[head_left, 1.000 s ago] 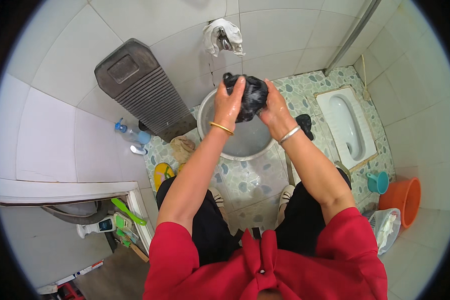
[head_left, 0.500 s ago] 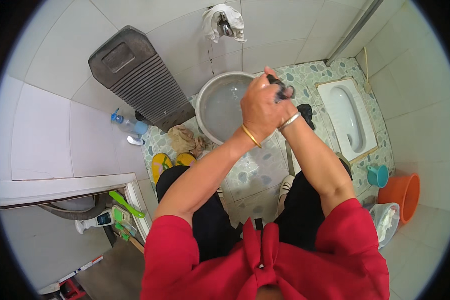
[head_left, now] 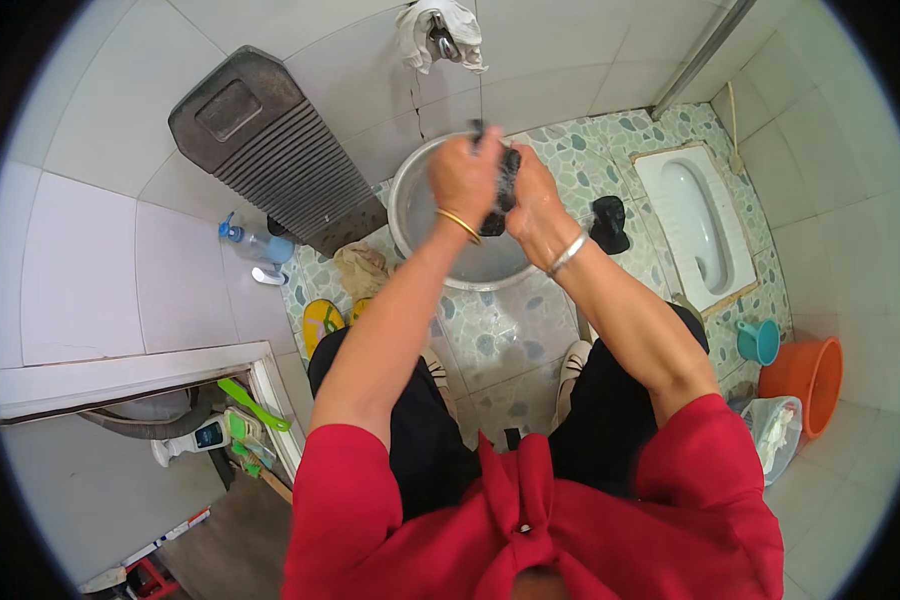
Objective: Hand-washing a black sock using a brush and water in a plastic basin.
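Note:
Over a round grey metal basin (head_left: 400, 215) of cloudy water, my two hands grip a bunched, wet black cloth (head_left: 507, 180). My left hand (head_left: 462, 178), with a gold bangle at its wrist, is closed on the cloth's left side and somewhat blurred. On the other side my right hand (head_left: 537, 205), wearing a silver bangle, is closed round the cloth too. The cloth's exact kind cannot be made out. A second black cloth item (head_left: 609, 224) lies on the floor just right of the basin.
A dark washboard (head_left: 280, 145) leans on the wall at left, near a pump bottle (head_left: 260, 243), a beige rag (head_left: 360, 268) and yellow slippers (head_left: 322, 326). Above the basin is a cloth-wrapped tap (head_left: 442, 40). At right are a squat toilet (head_left: 705, 230), a teal dipper (head_left: 760, 342) and an orange bucket (head_left: 820, 390).
My hands were pressed together round the cloth; now they are apart with it stretched between them. The left hand has shifted left, and more of the cloth shows.

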A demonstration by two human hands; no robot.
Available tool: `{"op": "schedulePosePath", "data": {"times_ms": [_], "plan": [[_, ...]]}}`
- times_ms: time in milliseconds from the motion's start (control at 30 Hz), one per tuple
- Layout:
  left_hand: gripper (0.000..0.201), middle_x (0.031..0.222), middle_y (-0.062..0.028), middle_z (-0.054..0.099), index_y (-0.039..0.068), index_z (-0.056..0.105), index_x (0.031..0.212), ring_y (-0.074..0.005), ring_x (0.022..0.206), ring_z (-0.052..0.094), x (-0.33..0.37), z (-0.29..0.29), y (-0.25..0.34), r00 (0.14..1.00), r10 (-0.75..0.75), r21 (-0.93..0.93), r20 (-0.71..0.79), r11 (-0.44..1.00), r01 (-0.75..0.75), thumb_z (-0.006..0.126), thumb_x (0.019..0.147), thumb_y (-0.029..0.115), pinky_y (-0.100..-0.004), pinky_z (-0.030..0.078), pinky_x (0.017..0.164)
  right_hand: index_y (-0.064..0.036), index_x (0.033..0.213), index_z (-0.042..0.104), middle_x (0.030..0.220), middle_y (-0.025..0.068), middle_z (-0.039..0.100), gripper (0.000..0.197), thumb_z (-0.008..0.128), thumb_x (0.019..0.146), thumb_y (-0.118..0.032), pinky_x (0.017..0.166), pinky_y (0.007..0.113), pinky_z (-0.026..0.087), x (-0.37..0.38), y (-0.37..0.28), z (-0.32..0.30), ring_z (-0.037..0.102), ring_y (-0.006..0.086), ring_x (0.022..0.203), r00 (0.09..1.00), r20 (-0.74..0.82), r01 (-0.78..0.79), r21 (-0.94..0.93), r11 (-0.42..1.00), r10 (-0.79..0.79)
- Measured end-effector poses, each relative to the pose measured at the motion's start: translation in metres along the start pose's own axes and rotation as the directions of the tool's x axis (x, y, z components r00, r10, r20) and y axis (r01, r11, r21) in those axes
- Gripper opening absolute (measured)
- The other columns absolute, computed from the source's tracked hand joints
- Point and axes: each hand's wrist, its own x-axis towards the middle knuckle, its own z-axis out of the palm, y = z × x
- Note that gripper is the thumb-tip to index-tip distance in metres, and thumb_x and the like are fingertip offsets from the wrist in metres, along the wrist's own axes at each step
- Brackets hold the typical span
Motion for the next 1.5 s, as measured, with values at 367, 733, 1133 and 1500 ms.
{"op": "schedulePosePath", "data": {"times_ms": [367, 733, 1133, 1500], "plan": [[0.044, 0.058, -0.0185, 0.05, -0.002, 0.053, 0.066, -0.0364, 0.055, 0.049, -0.003, 0.011, -0.004, 0.935, 0.342, 0.046, -0.095, 0.939, -0.34, 0.058, 0.079, 0.039, -0.0378, 0.038, 0.052, -0.009, 0.084, 0.054, 0.074, 0.0045, 0.059, 0.028, 0.047, 0.086, -0.036, 0.066, 0.037, 0.048, 0.008, -0.005, -0.014, 0.059, 0.0189, 0.07, 0.983, 0.176, 0.035, 0.057, 0.998, -0.044], [0.039, 0.09, -0.006, 0.058, 0.007, 0.053, 0.095, -0.0218, 0.086, 0.059, -0.006, -0.013, 0.01, 0.923, -0.19, -0.69, 0.334, 0.619, 0.377, 0.059, 0.081, 0.043, -0.0341, 0.047, 0.075, -0.0045, 0.089, 0.056, 0.086, 0.009, 0.061, 0.027, 0.046, 0.087, -0.029, 0.076, 0.036, 0.048, 0.026, -0.025, -0.013, 0.06, 0.0225, 0.078, 0.966, 0.257, -0.022, 0.184, 0.983, -0.027], [0.035, 0.058, -0.0213, 0.048, 0.002, 0.046, 0.062, -0.0396, 0.055, 0.048, -0.004, 0.01, 0.019, 0.974, 0.161, -0.067, -0.162, 0.983, -0.173, 0.057, 0.08, 0.03, -0.0436, 0.037, 0.052, -0.0165, 0.073, 0.05, 0.061, -0.0019, 0.052, 0.019, 0.045, 0.086, -0.029, 0.055, 0.03, 0.046, 0.025, -0.01, -0.018, 0.054, 0.0156, 0.057, 0.974, 0.194, -0.153, 0.171, 0.973, 0.119], [0.039, 0.057, -0.0214, 0.047, 0.001, 0.046, 0.062, -0.0327, 0.055, 0.048, 0.009, 0.005, 0.011, 0.975, 0.164, -0.076, -0.151, 0.981, -0.177, 0.059, 0.078, 0.033, -0.0382, 0.038, 0.053, -0.0144, 0.09, 0.053, 0.075, -0.002, 0.059, 0.022, 0.044, 0.088, -0.034, 0.054, 0.035, 0.048, 0.019, -0.019, -0.019, 0.058, 0.015, 0.06, 0.981, 0.15, -0.133, 0.055, 0.99, 0.123]]}}
